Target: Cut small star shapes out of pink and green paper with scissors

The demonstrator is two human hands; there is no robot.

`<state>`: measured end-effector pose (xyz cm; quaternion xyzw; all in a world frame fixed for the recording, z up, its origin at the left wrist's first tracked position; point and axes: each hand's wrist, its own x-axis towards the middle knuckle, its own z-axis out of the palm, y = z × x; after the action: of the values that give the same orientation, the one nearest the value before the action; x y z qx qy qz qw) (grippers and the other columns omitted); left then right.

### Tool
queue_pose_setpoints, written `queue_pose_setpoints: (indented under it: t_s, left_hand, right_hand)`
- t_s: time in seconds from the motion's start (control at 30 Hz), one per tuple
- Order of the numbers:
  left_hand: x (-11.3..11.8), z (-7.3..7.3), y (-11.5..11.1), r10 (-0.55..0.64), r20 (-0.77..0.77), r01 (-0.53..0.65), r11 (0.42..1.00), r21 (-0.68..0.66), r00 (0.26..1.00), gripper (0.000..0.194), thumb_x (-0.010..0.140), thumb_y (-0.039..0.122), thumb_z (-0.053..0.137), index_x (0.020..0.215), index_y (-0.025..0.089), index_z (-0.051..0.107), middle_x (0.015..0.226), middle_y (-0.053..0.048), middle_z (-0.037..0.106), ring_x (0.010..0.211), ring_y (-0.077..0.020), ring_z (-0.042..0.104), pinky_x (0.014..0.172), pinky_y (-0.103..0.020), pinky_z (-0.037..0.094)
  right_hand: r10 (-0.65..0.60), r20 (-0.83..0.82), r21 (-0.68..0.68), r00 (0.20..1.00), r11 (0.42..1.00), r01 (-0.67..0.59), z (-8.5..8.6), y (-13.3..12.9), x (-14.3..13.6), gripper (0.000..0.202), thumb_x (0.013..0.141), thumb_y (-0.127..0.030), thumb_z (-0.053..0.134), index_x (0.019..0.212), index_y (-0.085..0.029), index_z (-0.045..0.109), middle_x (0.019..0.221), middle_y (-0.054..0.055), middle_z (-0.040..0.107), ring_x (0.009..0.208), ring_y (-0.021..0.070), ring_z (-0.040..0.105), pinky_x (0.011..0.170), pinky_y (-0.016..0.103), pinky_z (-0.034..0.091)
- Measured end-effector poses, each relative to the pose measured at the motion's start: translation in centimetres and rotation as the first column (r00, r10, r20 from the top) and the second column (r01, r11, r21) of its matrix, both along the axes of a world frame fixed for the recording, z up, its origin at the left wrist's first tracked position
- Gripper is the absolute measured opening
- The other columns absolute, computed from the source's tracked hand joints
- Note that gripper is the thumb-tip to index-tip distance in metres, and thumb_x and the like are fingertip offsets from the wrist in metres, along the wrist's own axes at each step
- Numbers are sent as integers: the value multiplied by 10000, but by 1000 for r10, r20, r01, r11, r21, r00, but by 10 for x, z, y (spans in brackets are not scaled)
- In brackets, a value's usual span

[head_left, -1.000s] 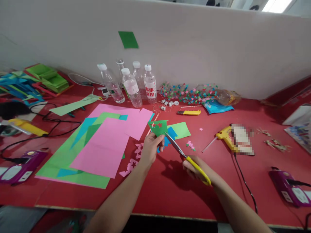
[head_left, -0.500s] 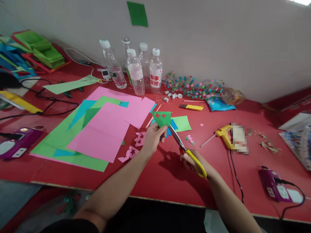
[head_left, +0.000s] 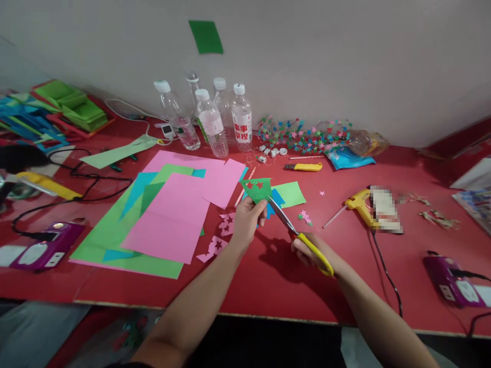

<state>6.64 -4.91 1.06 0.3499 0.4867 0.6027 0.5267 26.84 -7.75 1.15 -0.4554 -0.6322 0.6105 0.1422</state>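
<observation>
My left hand (head_left: 249,217) pinches a dark green piece of paper (head_left: 258,190) that has star-shaped holes near its upper edge. Yellow-handled scissors (head_left: 312,250) are gripped in my right hand (head_left: 305,250), their blades pointing up and left to the paper's lower right edge. Beneath the held paper lie a light green sheet (head_left: 293,194) and blue paper scraps (head_left: 274,204). Pink scraps with star cut-outs (head_left: 215,247) rest left of my left wrist. A few small pink and green paper stars (head_left: 305,217) lie right of the blades.
Large coloured sheets (head_left: 164,220) spread over the left of the red table (head_left: 264,291). Several plastic bottles (head_left: 213,125) stand by the wall, beside a star-covered bottle (head_left: 303,135). A yellow utility knife (head_left: 305,167), glue gun (head_left: 360,207) and purple power sockets (head_left: 48,245), (head_left: 448,281) lie around.
The view has shifted slightly, so the scene sits a little differently in the frame. Both hands keep their holds, with the scissor blades still at the green paper's edge.
</observation>
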Motion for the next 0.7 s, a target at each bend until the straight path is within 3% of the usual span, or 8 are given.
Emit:
queue_pose_setpoints:
  t_s: [0.47,0.7]
  left_hand:
    - [-2,0,1,-40,38,41,999,-2,998,231,769,295,622,633,170,483,469,74,510,321,-34,402,350,-180,288]
    - [-6,2,1,-65,0,65,997,-31,998,261,773,305,622,604,169,477,454,75,486,319,-31,389,355,-179,282]
  right_hand:
    - [-13,-18,-16,1000,1000,13,5,-1,-2,566,807,-745,437,649,-201,438,411,-66,412,364,71,344,406,227,262]
    - [-11,-32,-6,999,1000,11,-3,-2,0,541,846,-704,439,659,-197,439,424,-67,427,381,73,359,427,227,274]
